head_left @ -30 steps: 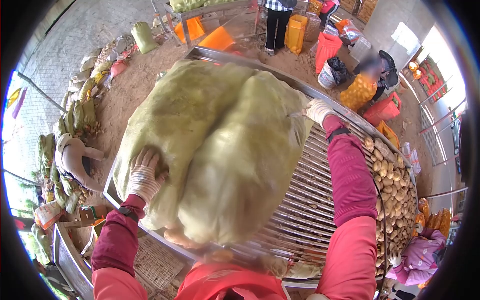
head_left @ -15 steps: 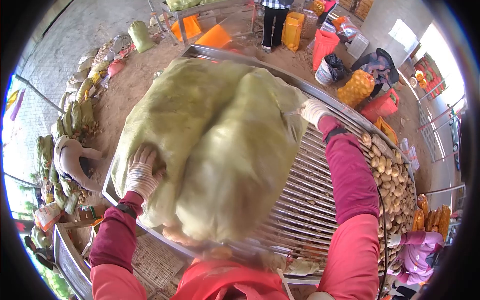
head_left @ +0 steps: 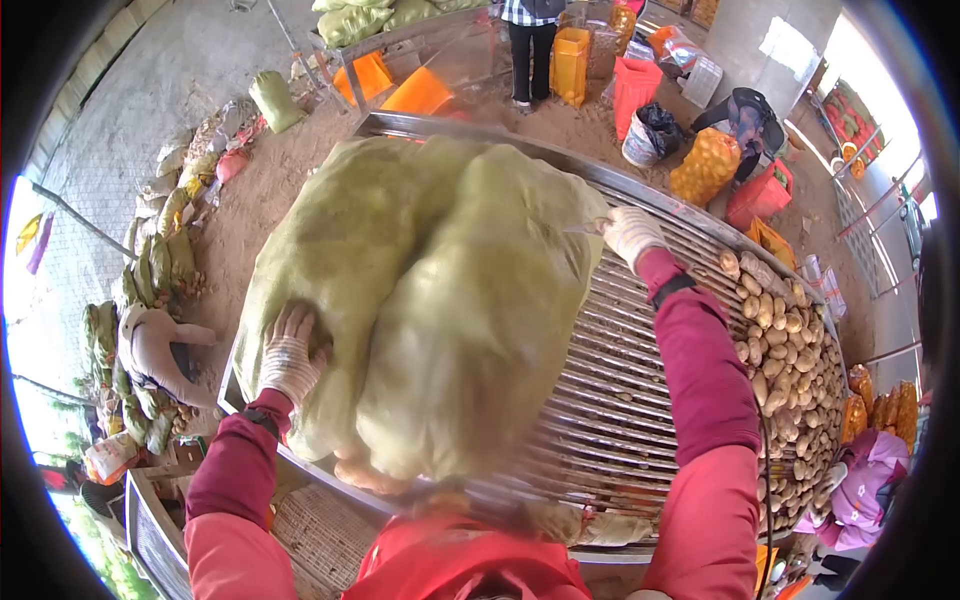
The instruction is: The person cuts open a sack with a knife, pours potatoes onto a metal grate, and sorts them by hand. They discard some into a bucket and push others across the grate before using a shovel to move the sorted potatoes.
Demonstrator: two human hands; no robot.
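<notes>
Two bulging pale-green woven sacks [head_left: 470, 330] lie pressed side by side on a slatted metal sorting table [head_left: 620, 400]; the dark crease between them is blurred. My left hand [head_left: 292, 355], in a striped knit glove, rests with fingers spread on the near left side of the left sack. At the upper right edge of the right sack, my gloved right hand [head_left: 632, 235] is closed around a thin, pointed, knife-like tool [head_left: 585, 228]. Its tip points left against the sack. Round tan produce [head_left: 365, 475] shows beneath the near end of the sacks.
Potatoes [head_left: 780, 360] pile at the table's right end, beside a person in a purple top [head_left: 860, 490]. Another person [head_left: 160, 345] bends at the left near filled sacks [head_left: 160, 265]. Red baskets [head_left: 640, 95] and a net bag [head_left: 705, 168] stand beyond the table. A black cable [head_left: 766, 480] hangs at right.
My right hand has drawn slightly right, away from the sack edge, and more of the thin tool shows. My left hand stays on the sack. The view has shifted slightly.
</notes>
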